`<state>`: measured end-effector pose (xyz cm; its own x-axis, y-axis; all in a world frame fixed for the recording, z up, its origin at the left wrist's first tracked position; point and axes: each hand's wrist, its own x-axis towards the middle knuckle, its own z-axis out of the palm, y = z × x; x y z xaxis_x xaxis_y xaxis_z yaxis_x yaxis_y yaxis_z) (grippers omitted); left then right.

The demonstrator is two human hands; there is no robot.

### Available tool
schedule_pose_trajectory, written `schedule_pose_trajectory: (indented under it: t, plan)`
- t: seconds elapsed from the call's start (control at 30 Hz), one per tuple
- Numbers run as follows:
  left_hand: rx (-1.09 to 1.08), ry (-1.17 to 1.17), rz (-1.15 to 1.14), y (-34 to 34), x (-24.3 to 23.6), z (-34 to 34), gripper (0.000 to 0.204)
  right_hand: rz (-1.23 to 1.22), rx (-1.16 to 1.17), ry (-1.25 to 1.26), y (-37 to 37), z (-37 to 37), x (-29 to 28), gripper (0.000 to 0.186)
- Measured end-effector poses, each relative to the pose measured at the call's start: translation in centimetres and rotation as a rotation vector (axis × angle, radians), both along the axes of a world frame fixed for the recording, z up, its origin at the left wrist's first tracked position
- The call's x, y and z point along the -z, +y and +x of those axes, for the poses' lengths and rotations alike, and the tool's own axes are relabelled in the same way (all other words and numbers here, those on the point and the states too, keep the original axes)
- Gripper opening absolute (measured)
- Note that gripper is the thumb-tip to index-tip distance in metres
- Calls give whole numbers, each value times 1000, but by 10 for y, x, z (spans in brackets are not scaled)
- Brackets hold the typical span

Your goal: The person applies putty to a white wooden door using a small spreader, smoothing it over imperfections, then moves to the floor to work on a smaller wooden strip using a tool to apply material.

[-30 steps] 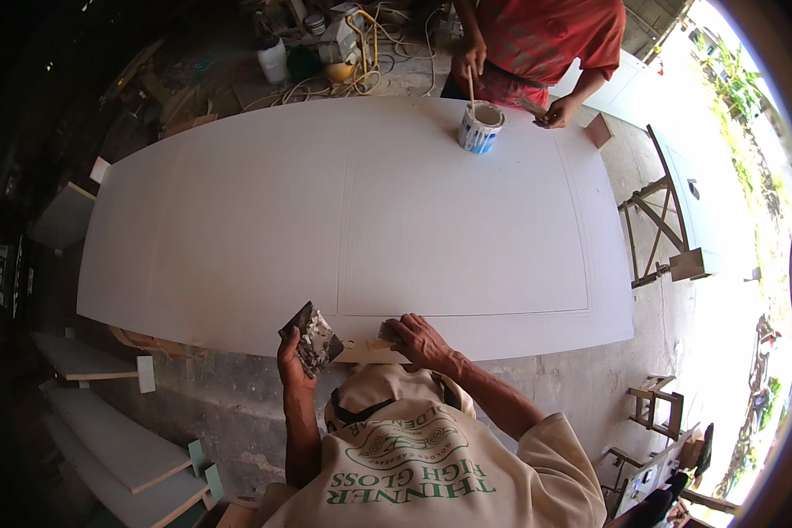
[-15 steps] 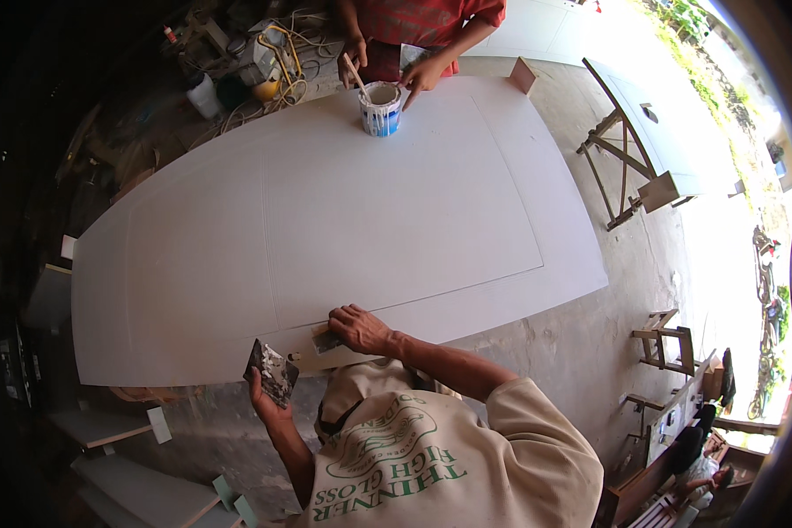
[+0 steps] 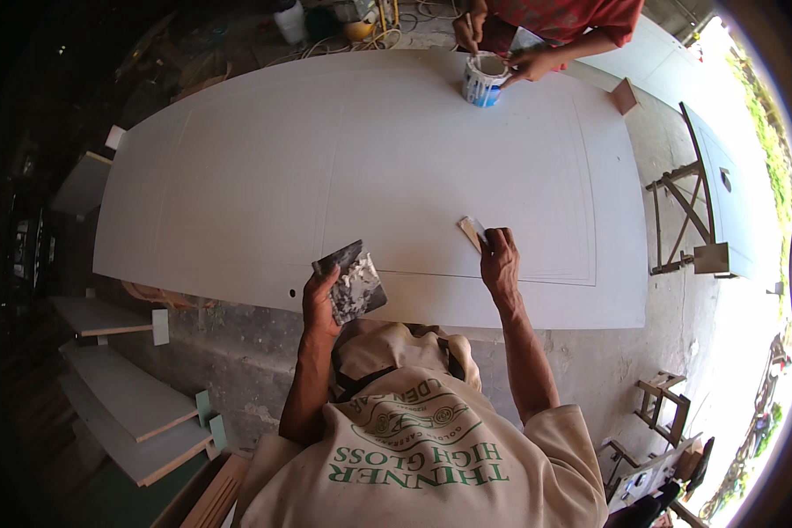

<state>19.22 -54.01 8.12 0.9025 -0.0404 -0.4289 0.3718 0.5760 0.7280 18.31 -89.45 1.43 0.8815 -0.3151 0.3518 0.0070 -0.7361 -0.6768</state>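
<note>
- White filler lies smeared in lumps over the face of a small dark board, and the left hand clamps that board from below, thumb on the lower edge and fingers folded behind it, face tilted up, so the paste seems kept from sliding off.
- Held this way, the board sits just off the near edge of the big panel, close to the body, where I judge the other hand can reach it in one short move.
- Pale and thin, a putty blade pokes out past the fingertips of the right hand; the fingers are curled tight round its handle, knuckles up, and the blade lies low against the surface, angled away to the upper left.
- That flat angle suits pressing filler into a surface rather than scraping it away.
- Beneath both hands stretches the white door panel, laid flat, with faint grooved rectangles; the blade rests just above the groove line nearest the right fingers.
- A small round hole shows in the panel just left of the left hand's fingers.
- Far beyond the right fingertips, at the opposite edge, a second person in a red shirt steadies a blue-and-white paint tin with one hand and holds a stick in it with the other.
- Left of the left hand, well apart, grey-white boards are stacked beside the floor.
</note>
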Motion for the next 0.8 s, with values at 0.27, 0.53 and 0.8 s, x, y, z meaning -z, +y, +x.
schedule_pose_trajectory:
  t: [0.27, 0.53, 0.8]
  plan:
    - [60, -104, 5, 0, -17, 29, 28, 387, -109, 121, 114, -25, -98, 18]
    - [230, -90, -76, 32, -28, 51, 33, 309, -368, 148, 165, -9, -137, 32]
    - [442, -32, -82, 79, -19, 77, 36, -253, -669, -124, 187, 13, -150, 41]
